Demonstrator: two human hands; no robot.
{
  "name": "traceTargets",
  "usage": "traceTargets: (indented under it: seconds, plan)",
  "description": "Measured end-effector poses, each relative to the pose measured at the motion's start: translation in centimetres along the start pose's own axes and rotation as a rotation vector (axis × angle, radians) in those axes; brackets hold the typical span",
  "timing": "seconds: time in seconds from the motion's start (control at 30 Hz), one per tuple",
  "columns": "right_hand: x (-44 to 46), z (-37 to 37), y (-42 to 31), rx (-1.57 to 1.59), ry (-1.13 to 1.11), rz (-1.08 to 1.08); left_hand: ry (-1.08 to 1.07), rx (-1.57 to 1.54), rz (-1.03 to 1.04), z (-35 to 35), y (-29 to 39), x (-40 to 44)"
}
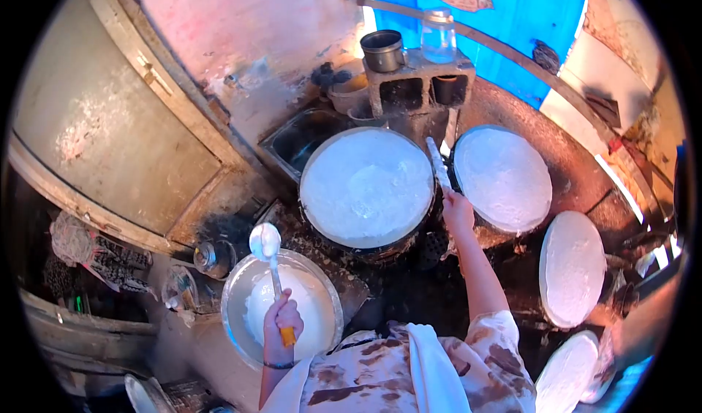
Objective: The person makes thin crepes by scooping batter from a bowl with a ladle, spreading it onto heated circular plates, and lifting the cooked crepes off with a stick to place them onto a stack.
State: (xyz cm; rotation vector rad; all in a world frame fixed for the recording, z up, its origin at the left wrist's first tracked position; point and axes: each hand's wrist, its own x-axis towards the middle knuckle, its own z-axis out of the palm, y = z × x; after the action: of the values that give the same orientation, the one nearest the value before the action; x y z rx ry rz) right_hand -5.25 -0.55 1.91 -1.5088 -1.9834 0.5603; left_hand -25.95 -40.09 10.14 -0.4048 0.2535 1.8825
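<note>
Left hand (283, 319) grips a white-coated, orange-ended ladle (266, 245) across a round metal basin (232, 300); right hand (458, 213) clasps a long, white-smeared blade (439, 164). Apparently mid-ladling; level handling needed!

White-coated ladle (272, 259) with a yellow-orange handle end slants across the basin (231, 303) of white stuff, head showing at the far rim, and the flat white-smeared spatula (438, 163) points away, blade between the two round white surfaces (366, 186).
</note>
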Motion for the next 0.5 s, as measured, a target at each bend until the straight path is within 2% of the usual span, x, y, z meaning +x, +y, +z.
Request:
traceTargets:
  seconds: [0.03,0.07,0.1,0.13,0.17,0.23,0.27,0.3,0.37,0.43,0.5]
  plan:
    - [-0.4,0.8,1.4,0.193,0.006,0.023,0.003,0.007,-0.02,-1.0,0.4,-1.0]
    - [-1.9,1.4,1.1,0.345,-0.006,0.134,0.039,0.01,-0.039,-1.9,0.7,-1.9]
    - [-4.2,3.3,0.9,0.526,0.09,0.088,0.074,0.004,-0.058,-2.5,0.9,-2.3]
    - [-7.4,2.8,-1.7,0.764,-0.124,0.354,0.077,-0.006,-0.08,-2.7,1.0,-2.7]
    - [-10.7,3.2,-3.6,0.835,-0.16,0.425,0.084,-0.039,-0.075,-2.8,1.2,-3.1]
    - [-16.6,8.6,-3.1,0.815,-0.041,0.168,0.066,-0.084,-0.083,-3.3,2.2,-3.5]
    - [-18.8,8.3,-3.9,0.853,-0.071,0.161,0.067,-0.085,-0.103,-3.6,2.7,-3.5]
    - [-20.2,5.6,-6.0,0.838,-0.187,0.331,0.047,-0.062,-0.082,-3.8,3.2,-3.4]
    - [-21.3,2.8,-6.9,0.864,-0.236,0.366,0.01,0.008,-0.086,-3.8,4.5,-2.8]
    - [-21.5,1.5,-5.6,0.837,-0.202,0.391,-0.009,-0.077,-0.143,-3.1,5.8,-2.0]
    - [-20.6,2.1,-4.4,0.502,0.089,0.013,-0.025,-0.104,-0.18,-1.5,6.4,-0.6]
